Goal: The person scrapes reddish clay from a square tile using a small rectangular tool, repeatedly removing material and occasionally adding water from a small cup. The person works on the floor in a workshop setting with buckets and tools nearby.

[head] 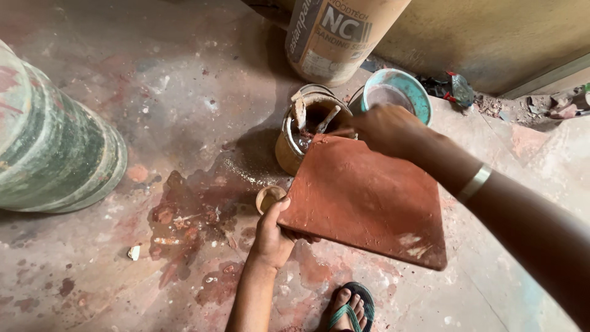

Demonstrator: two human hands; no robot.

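1. Left hand (273, 237) grips the lower corner of a red-brown board (369, 200), held tilted above the stained floor (184, 110)
2. Right hand (384, 128), closed on a stick (341, 131), sits at the board's top edge beside a paint can (289, 147)
3. A teal bowl (418, 92) stands behind; a small lid (268, 197) lies near the left hand

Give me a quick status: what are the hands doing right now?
Left hand grips reddish board at its edge. Right hand at the stained tin, holding something thin. Small cap beside left thumb.
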